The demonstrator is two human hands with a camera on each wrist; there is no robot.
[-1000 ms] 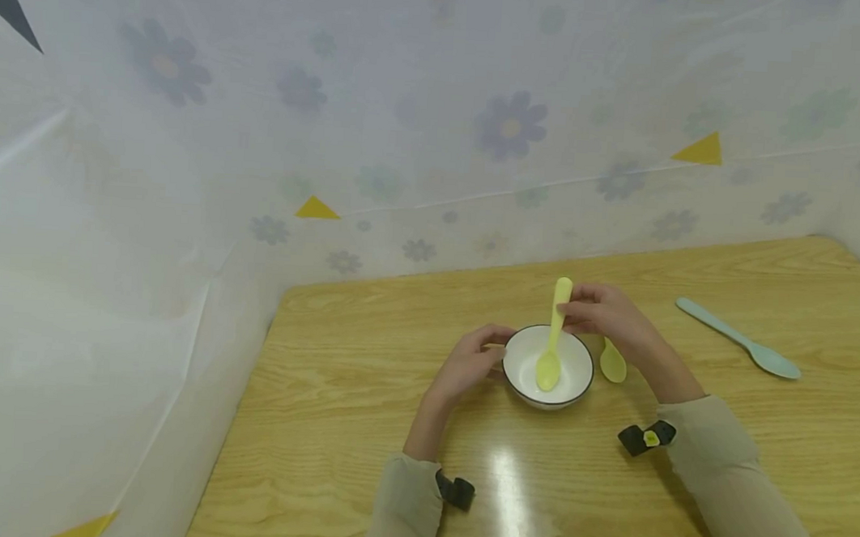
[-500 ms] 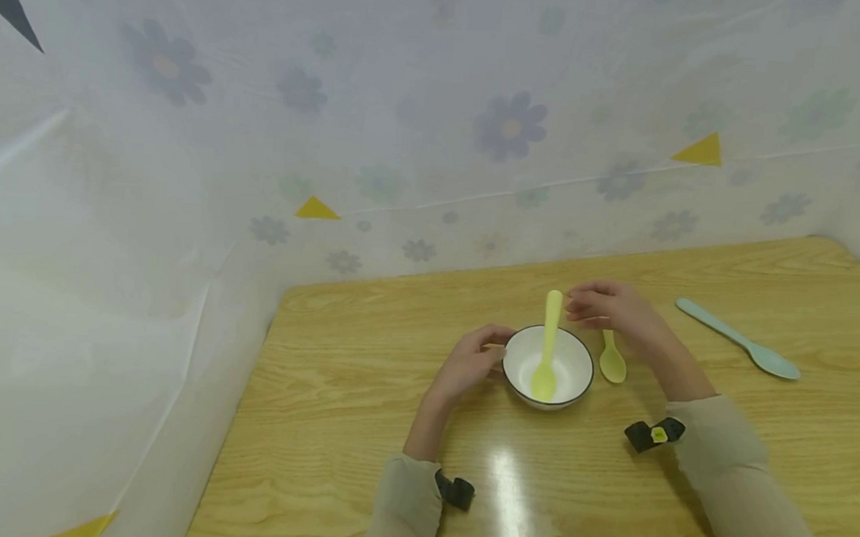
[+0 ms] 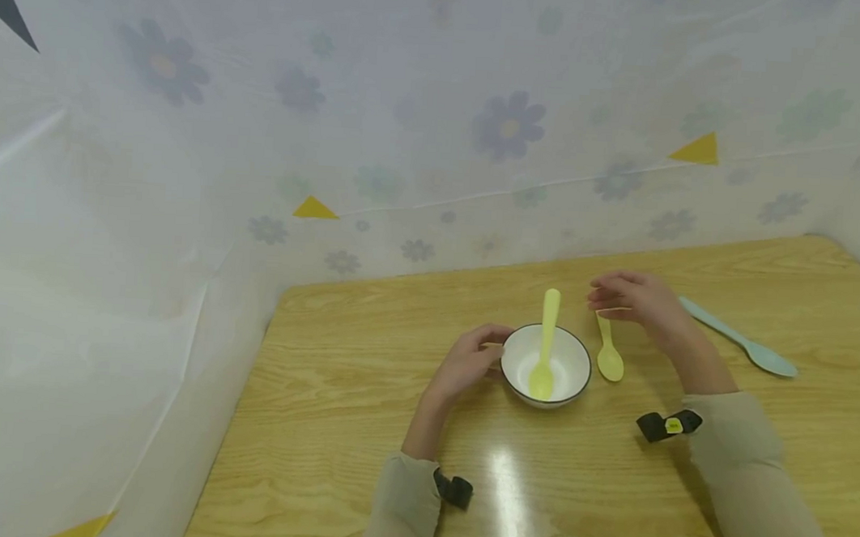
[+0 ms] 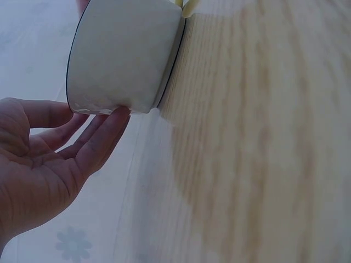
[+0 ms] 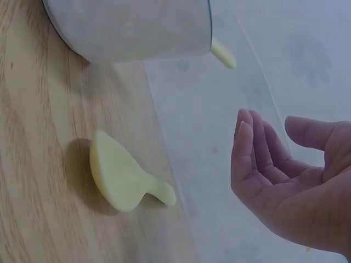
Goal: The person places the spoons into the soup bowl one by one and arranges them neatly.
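Bowl (image 3: 546, 365) — white with a dark rim — stands on the wooden table (image 3: 365, 395), a little left of the middle as I see it from the head camera. One yellow spoon (image 3: 545, 347) lies in it, scoop down on the bottom, handle leaning on the far rim and pointing away from me. A second, smaller yellow spoon (image 3: 607, 352) lies flat on the table just right of the bowl, apart from it.

My left hand (image 3: 469, 363) is at the left side of the bowl. From the head view I cannot say if it holds it; the left wrist camera is clearer: the fingers (image 4: 101, 137) are straight and relaxed, and only a fingertip touches the outer wall of the bowl (image 4: 123, 55), the palm open, gripping nothing.

My right hand (image 3: 636, 299) hovers over the handle end of the small spoon. The head view hides that end under the fingers, but in the right wrist camera the hand (image 5: 285, 181) is open and empty, fingers loosely together, well clear of the spoon (image 5: 123, 175) on the wood — I see there also the handle tip of the other spoon (image 5: 224, 53) behind the bowl.

A pale blue spoon (image 3: 743, 342) lies farther right on the table, visible only from the head.
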